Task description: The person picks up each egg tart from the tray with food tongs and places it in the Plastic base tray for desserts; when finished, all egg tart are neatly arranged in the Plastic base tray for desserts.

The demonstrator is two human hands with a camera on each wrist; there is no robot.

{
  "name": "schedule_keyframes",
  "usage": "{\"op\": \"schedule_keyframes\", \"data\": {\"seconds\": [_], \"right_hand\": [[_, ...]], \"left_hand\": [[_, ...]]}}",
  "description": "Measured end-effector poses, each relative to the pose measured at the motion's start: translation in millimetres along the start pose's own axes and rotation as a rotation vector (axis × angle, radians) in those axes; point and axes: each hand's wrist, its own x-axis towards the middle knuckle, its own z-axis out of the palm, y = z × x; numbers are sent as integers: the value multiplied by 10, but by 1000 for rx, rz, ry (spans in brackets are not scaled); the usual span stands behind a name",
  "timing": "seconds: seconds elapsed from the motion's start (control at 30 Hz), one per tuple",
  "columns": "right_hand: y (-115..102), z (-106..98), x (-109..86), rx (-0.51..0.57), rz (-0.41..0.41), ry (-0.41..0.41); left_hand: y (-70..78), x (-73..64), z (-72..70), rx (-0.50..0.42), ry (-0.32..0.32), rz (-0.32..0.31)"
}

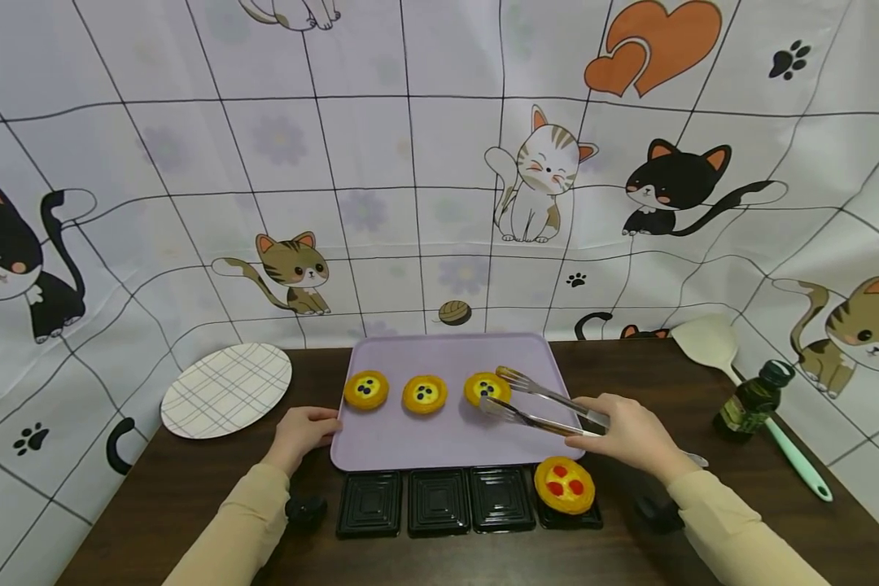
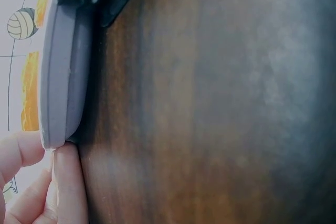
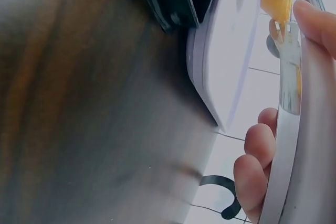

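My left hand (image 1: 303, 435) pinches the left edge of a lilac tray (image 1: 439, 443) between thumb and fingers; the left wrist view shows the tray's rim (image 2: 60, 93) in that grip. In my right hand (image 1: 633, 431) are metal tongs (image 1: 557, 399), held over the tray's right side. Their tips lie on either side of a yellow egg tart (image 1: 487, 387) with dark dots. Two more such tarts, a middle one (image 1: 424, 395) and a left one (image 1: 366, 390), sit on the tray. A tart with red dots (image 1: 565, 486) rests on the rightmost black square dish (image 1: 589, 519).
Three other black square dishes (image 1: 439, 503) line the table's front below the tray. A white checked plate (image 1: 227, 389) stands at the back left. To the right are a dark green bottle (image 1: 754, 400) and a spatula with a mint handle (image 1: 798, 460). A cat-print sheet (image 1: 439, 163) hangs behind.
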Motion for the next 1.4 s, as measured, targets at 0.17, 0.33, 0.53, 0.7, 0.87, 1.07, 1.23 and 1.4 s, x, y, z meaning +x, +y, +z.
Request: {"op": "schedule_keyframes", "data": {"seconds": [0.17, 0.33, 0.53, 0.7, 0.87, 1.07, 1.23, 1.4], "right_hand": [[-30, -18, -114, 2, -22, -1], [-25, -23, -207, -10, -27, 9], [-12, -49, -333, 6, -21, 8], [-18, -65, -447, 35, -22, -4], [-11, -60, -568, 48, -32, 13], [-7, -55, -738, 64, -24, 10], [-22, -57, -837, 77, -15, 6], [-39, -65, -911, 61, -55, 18]], "left_hand": [[-12, -1, -2, 2, 2, -5], [-19, 2, 0, 3, 12, -19], [-27, 5, -2, 8, 13, -18], [-28, 25, -2, 3, 14, -15], [-35, 45, 2, 13, 17, -10], [-48, 42, 24, 5, 14, -2], [-48, 36, 37, 9, 20, 8], [-43, 34, 23, 11, 12, 11]]}}
